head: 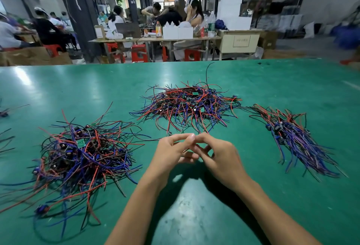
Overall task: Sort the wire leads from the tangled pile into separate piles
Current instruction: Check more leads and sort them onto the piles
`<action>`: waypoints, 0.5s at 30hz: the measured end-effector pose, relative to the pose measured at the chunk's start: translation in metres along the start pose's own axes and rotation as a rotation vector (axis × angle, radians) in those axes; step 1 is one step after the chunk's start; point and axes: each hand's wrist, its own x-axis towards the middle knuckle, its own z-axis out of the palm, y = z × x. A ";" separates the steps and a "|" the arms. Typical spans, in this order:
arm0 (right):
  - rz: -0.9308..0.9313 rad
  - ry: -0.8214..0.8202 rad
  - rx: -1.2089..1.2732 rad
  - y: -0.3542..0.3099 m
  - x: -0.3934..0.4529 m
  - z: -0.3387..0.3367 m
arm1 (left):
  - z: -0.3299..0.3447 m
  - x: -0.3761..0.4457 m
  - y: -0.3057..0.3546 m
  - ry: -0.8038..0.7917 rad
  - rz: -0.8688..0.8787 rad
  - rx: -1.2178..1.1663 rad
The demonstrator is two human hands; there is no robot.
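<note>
Workshop hall behind, with people seated at far tables; up close, a green desk [194, 215] carries three heaps of red, blue and black wire leads.

At about 12 o'clock from the hands sits a tangled pile [187, 106], small green circuit boards caught among its strands. At 9 o'clock lies a looser, wider left heap [81, 155], also knotted. At 3 o'clock, well apart, lies a combed right bundle [296, 139], its leads running roughly parallel.

Both hands meet at the middle of the desk, just beside the near edge of the tangled pile. The left hand [171, 151] has thumb and forefinger pressed together, and the right hand [218, 157] curls its fingertips against them. Between them a thin dark wire seems pinched, though it is too fine to be sure.

Likely risks: strands of the tangled pile reach almost to the fingers, so drawing one lead may drag its neighbours along. Boards could snag and yank free. A fine lead may slip from the pinch, or land in the wrong heap.
</note>
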 end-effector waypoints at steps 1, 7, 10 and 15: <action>-0.002 -0.021 -0.005 0.000 0.000 -0.001 | -0.003 -0.001 -0.001 -0.007 0.005 -0.015; 0.024 -0.082 0.079 -0.005 0.001 0.010 | -0.021 0.009 -0.002 0.175 0.164 0.062; 0.100 -0.093 0.201 -0.008 -0.001 0.018 | -0.032 0.024 -0.009 0.516 0.301 0.516; 0.153 -0.187 0.154 -0.001 -0.004 0.023 | -0.043 0.038 -0.030 0.524 0.193 1.056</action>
